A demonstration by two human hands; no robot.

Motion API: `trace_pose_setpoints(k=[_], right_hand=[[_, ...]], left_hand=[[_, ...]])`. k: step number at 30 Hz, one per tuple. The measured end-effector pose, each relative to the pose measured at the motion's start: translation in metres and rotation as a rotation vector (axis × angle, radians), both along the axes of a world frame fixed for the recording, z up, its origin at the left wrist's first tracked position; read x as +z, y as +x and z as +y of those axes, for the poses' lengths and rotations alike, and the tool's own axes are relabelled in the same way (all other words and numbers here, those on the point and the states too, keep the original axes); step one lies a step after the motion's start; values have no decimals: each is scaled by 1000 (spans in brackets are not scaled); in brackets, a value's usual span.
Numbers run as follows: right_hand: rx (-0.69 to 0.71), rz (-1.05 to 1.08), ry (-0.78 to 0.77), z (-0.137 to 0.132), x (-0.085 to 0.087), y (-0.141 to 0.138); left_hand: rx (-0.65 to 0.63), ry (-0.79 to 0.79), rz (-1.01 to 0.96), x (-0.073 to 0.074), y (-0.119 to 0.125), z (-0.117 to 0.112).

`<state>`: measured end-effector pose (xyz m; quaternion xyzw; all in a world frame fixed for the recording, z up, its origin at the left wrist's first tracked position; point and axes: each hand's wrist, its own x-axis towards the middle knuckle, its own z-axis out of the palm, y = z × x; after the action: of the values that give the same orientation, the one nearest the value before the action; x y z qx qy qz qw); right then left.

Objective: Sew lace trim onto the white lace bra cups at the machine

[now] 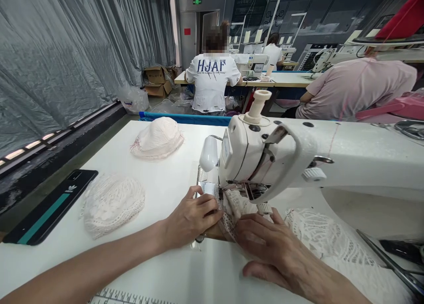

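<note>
A white sewing machine (298,158) stands on the white table (165,184), its head over a piece of white lace fabric (327,237). My left hand (192,218) has its fingers curled and pinching the lace edge just left of the presser foot. My right hand (274,251) lies flat on the lace in front of the needle, fingers stretched toward the foot. The needle itself is hidden behind the machine head.
A pile of white lace pieces (112,204) and a pile of pink padded cups (157,138) lie on the table's left. A dark phone (49,207) rests at the left edge. Scissors (394,264) lie at right. Two people sit at benches ahead, backs turned.
</note>
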<state>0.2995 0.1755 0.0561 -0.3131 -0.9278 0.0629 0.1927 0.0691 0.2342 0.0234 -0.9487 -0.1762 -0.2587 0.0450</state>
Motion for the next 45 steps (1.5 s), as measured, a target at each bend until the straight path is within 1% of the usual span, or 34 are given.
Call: trace_pose_setpoints(k=[4, 10, 17, 23, 28, 33, 37, 42, 44, 45], right_hand=[[12, 22, 2, -2, -4, -1], [-23, 24, 52, -1, -6, -5], [11, 35, 119, 2, -8, -6], [-7, 64, 173, 3, -13, -7], [-81, 48, 239, 7, -17, -5], [-138, -4, 284, 10, -17, -1], [-248, -29, 287, 12, -22, -3], [-395, -104, 294, 16, -29, -11], [-394, -82, 282, 16, -26, -13], [-364, -44, 249, 14, -22, -13]], left_hand=[[0, -2, -6, 0, 1, 0], [5, 11, 0, -1, 2, 1], [14, 15, 5, -3, 0, 1], [30, 13, -17, -5, 1, 2], [60, 30, -34, -8, 1, 4], [100, 15, -42, -6, 2, 2], [108, 14, -78, -3, 3, 1], [70, 18, -122, -6, 4, 3], [80, -6, -126, -2, 2, 2], [98, -44, -125, 2, 0, 0]])
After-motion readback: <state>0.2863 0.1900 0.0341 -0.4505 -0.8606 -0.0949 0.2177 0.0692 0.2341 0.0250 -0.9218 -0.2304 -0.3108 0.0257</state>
